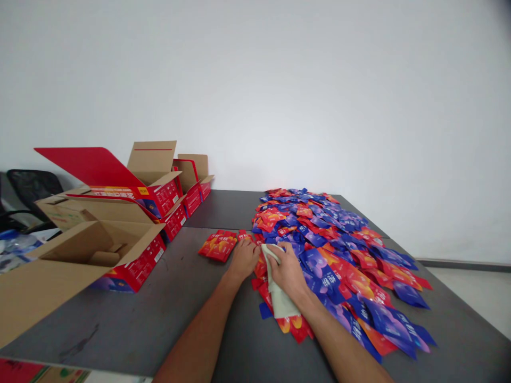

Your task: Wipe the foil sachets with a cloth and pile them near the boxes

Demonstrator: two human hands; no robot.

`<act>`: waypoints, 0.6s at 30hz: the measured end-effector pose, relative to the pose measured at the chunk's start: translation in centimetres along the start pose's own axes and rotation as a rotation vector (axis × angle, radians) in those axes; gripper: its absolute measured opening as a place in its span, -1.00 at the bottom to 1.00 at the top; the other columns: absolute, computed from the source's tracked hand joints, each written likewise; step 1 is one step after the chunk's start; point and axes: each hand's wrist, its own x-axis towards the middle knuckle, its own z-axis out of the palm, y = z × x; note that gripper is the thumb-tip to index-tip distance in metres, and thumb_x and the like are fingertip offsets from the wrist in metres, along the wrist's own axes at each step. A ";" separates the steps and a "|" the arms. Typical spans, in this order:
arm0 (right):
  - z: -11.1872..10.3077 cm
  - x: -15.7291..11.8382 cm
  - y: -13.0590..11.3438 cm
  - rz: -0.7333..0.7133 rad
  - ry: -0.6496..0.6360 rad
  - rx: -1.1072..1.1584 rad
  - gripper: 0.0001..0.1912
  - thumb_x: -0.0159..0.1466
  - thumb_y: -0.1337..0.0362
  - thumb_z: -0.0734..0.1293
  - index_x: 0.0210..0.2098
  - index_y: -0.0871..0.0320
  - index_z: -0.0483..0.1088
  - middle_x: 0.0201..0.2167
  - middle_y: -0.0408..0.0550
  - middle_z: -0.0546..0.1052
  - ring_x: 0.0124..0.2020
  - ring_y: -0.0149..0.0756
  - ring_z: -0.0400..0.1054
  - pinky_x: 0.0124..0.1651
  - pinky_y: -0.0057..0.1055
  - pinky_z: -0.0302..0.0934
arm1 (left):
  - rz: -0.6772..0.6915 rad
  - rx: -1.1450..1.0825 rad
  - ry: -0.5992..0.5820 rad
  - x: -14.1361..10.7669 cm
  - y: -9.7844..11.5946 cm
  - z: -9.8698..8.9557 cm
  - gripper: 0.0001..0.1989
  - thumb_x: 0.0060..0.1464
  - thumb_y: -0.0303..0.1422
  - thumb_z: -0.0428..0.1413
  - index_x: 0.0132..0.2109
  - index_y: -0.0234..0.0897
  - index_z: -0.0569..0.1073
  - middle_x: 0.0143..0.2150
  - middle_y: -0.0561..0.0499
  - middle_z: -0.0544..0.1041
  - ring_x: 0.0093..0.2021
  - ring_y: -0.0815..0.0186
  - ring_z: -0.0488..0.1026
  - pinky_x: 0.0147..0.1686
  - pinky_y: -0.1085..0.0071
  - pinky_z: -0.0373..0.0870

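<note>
My right hand (pixel 284 267) is closed on a pale green cloth (pixel 281 302), which hangs down over red packets at the near left edge of a large pile. Just left of it, my left hand (pixel 244 258) rests at a red packet (pixel 245 235); its fingertips are partly hidden, and its grip cannot be made out. A few red packets (pixel 218 245) lie together left of my left hand. Red and blue packets (pixel 327 271) are heaped to the right of my right hand.
An open red carton (pixel 139 266) with brown flaps stands on the dark table (pixel 167 319) at the left. More open cartons (pixel 165 199) stand behind it. A black chair (pixel 34 186) is at the far left, and a white wall rises behind the table.
</note>
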 end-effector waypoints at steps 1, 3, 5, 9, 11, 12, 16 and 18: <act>0.0 0.0 0.0 0.004 -0.001 0.000 -0.64 0.34 0.34 0.25 0.08 -0.03 0.48 -0.01 0.06 0.37 -0.02 -0.18 0.40 0.08 -0.21 0.37 | 0.003 0.039 0.009 0.1 0.1 -0.2 -0.76 0.17 -0.23 0.08 -0.41 -0.22 0.50 -0.25 -0.16 0.50 0.01 0.04 0.36 0.19 0.07 0.10; 0.0 0.0 0.0 0.012 -0.003 0.003 -0.64 0.34 0.34 0.25 0.08 -0.03 0.48 0.00 0.05 0.37 -0.02 -0.19 0.40 0.09 -0.22 0.37 | -0.027 0.152 0.036 0.1 0.2 -0.3 -0.80 0.09 -0.26 0.14 -0.45 -0.23 0.43 -0.28 -0.13 0.46 -0.04 0.04 0.36 0.13 0.10 0.16; 0.0 0.0 -0.1 0.020 -0.006 0.008 -0.64 0.34 0.34 0.26 0.08 -0.02 0.48 0.00 0.05 0.37 -0.02 -0.20 0.40 0.10 -0.22 0.36 | -0.077 0.269 0.067 0.1 0.2 -0.3 -0.88 -0.05 -0.34 0.23 -0.36 -0.25 0.43 -0.20 -0.12 0.44 -0.01 0.03 0.33 0.11 0.11 0.17; -0.1 0.0 -0.2 0.033 -0.019 0.019 -0.64 0.33 0.34 0.26 0.08 -0.01 0.49 0.01 0.07 0.38 -0.02 -0.18 0.40 0.11 -0.22 0.35 | -0.112 0.326 0.157 -0.1 0.3 0.0 -0.52 -0.18 -0.52 0.21 -0.02 -0.28 0.41 0.09 -0.19 0.33 0.17 0.02 0.24 0.20 0.13 0.15; -0.2 0.0 -0.2 0.039 -0.015 0.028 -0.64 0.34 0.33 0.26 0.08 -0.01 0.49 0.01 0.07 0.38 -0.03 -0.17 0.41 0.10 -0.21 0.35 | -0.127 0.261 0.202 0.0 0.5 -0.2 -0.34 -0.22 -0.53 0.21 0.12 -0.31 0.35 0.23 -0.26 0.21 0.26 -0.03 0.17 0.25 0.12 0.13; -0.2 0.0 -0.2 0.039 -0.009 0.034 -0.65 0.34 0.32 0.26 0.07 -0.01 0.50 0.01 0.07 0.38 -0.04 -0.17 0.41 0.10 -0.20 0.36 | -0.139 0.216 0.221 0.1 0.7 -0.3 -0.27 -0.23 -0.52 0.22 0.18 -0.33 0.31 0.27 -0.29 0.17 0.29 -0.05 0.15 0.26 0.12 0.12; -0.1 0.1 -0.2 0.017 0.031 0.077 -0.66 0.35 0.29 0.27 0.08 -0.02 0.50 -0.01 0.06 0.40 -0.04 -0.16 0.40 0.09 -0.17 0.36 | -0.145 -0.006 0.307 0.3 1.7 -1.1 -0.17 -0.23 -0.46 0.27 0.26 -0.37 0.25 0.28 -0.31 0.21 0.30 -0.05 0.18 0.30 0.12 0.10; -0.2 0.2 -0.3 -0.006 0.051 0.110 -0.66 0.36 0.29 0.26 0.08 -0.02 0.49 -0.02 0.06 0.41 -0.02 -0.16 0.39 0.11 -0.17 0.35 | -0.225 -0.222 0.345 0.3 2.4 -1.4 -0.18 -0.22 -0.41 0.28 0.26 -0.33 0.28 0.26 -0.27 0.28 0.25 -0.02 0.27 0.24 0.14 0.19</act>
